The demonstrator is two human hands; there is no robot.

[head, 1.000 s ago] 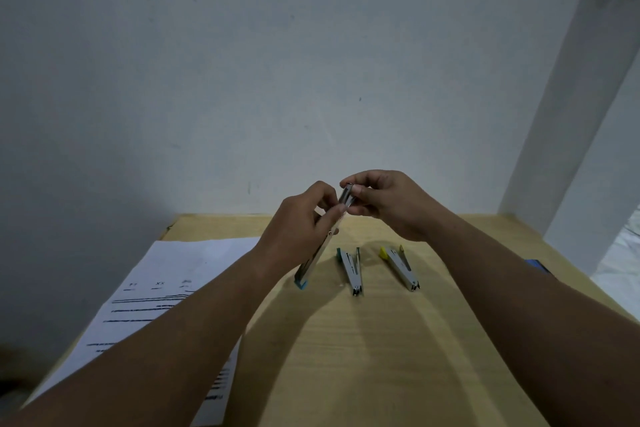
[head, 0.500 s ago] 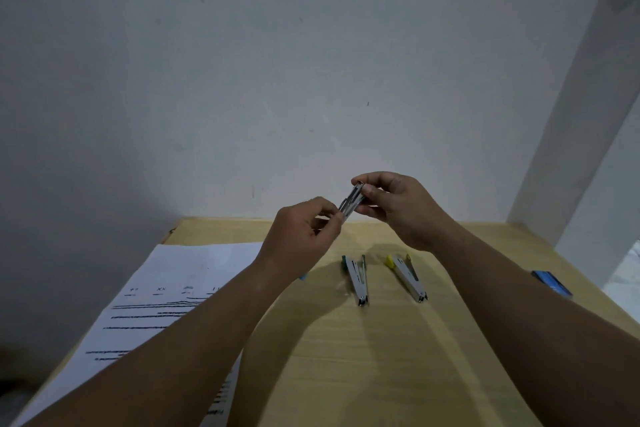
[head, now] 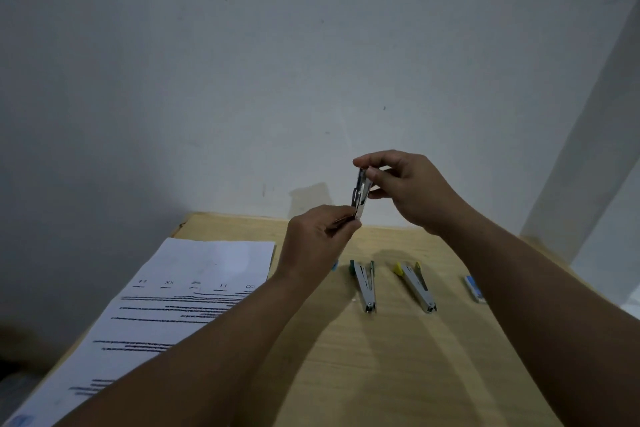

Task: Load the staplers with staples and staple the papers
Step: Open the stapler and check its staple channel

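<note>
A metal stapler (head: 360, 196) with a blue end is held up in the air above the wooden table (head: 398, 357). My left hand (head: 317, 241) grips its lower part, and its blue tip (head: 334, 265) peeks out below that hand. My right hand (head: 408, 189) pinches the stapler's upper end between thumb and fingers. Two more staplers lie on the table: one with a green end (head: 364, 284) and one with a yellow end (head: 415, 284). Printed papers (head: 180, 291) lie at the left of the table.
A small blue box (head: 473, 288) lies near the table's right edge. A white wall stands right behind the table, and a white pillar rises at the right.
The stapler's upper end has been raised and tilted more upright by my right hand. My left hand has slid lower on it.
</note>
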